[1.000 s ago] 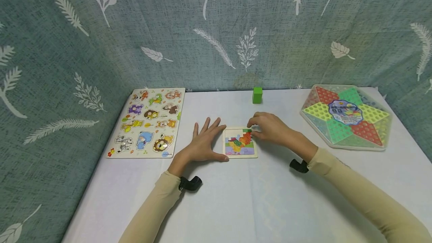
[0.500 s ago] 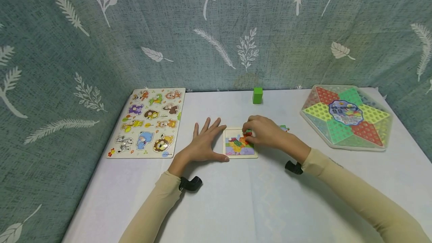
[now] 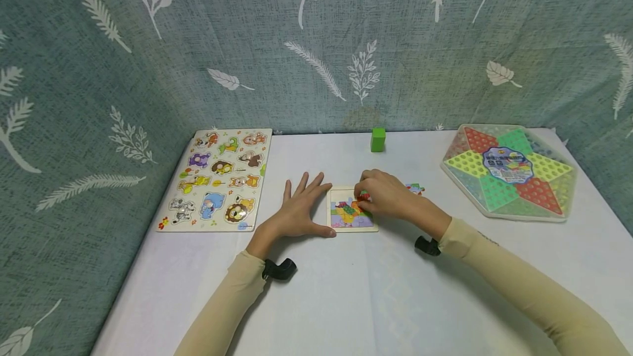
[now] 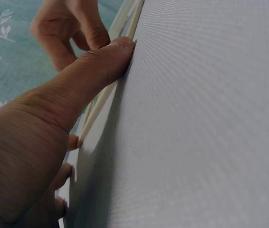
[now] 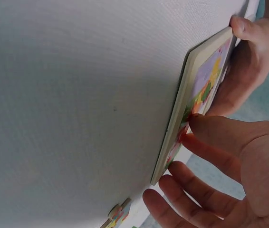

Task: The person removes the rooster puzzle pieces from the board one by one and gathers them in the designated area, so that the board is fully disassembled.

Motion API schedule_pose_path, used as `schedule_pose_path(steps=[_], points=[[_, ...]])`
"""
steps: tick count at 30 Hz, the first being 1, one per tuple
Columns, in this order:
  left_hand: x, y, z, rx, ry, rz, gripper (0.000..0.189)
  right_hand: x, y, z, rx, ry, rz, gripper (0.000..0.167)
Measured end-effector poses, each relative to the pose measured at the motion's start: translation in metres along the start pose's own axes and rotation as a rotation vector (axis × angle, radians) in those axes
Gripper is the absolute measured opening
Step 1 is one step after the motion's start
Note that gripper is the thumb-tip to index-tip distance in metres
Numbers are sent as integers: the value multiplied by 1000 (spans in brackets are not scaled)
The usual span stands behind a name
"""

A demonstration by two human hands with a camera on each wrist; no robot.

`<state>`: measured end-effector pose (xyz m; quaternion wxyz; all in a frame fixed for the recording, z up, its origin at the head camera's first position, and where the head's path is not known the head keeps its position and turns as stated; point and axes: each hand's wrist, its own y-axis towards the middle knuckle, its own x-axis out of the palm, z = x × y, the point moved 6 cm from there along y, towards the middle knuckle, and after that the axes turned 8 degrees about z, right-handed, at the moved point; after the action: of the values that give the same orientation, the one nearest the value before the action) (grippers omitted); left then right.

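A small square jigsaw puzzle board [image 3: 341,194] with a pale wooden rim and a colourful bird picture lies on the table. My left hand [image 3: 296,214] is spread beside its left edge, thumb and forefinger straight and touching the rim near the corners. Over the board's upper right, my right hand [image 3: 388,194] pinches a red and green puzzle piece [image 3: 364,195] between thumb and forefinger; much of the piece is covered. In the right wrist view, that hand's other fingers extend past the board's edge. A loose puzzle piece [image 3: 415,188] lies right of the board, partly behind the right hand.
An animal peg puzzle [image 3: 217,177] lies to the left. A green block [image 3: 378,140] stands at the back, near the patterned cloth wall [image 3: 257,43]. At the right is a hexagonal case [image 3: 509,172] with coloured triangles. White cloth [image 3: 346,290] covers the table.
My right hand has shifted left and slightly down over the board's upper right, with the red piece at its fingertips. The loose piece has come into view behind it. My left hand stays still.
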<state>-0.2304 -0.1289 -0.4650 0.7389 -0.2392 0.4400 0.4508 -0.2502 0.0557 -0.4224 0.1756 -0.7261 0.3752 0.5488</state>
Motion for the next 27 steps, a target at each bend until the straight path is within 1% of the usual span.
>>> schedule_pose_path(steps=[11, 16, 21, 24, 27], points=[[0, 0, 0, 2, 10, -3, 112, 0, 2, -2, 14, -3, -16, 3], [1, 0, -2, 2, 0, 0, 112, 0, 3, -3, 25, -7, -37, 4], [1, 0, -2, 10, 0, 2, 112, -1, 4, -3, 26, -6, -27, 5], [1, 0, -1, 13, -1, 2, 112, -2, 4, -3, 28, -1, -11, 9], [0, 0, -1, 10, -1, 4, 112, -3, 3, -4, 31, -5, 6, 22]])
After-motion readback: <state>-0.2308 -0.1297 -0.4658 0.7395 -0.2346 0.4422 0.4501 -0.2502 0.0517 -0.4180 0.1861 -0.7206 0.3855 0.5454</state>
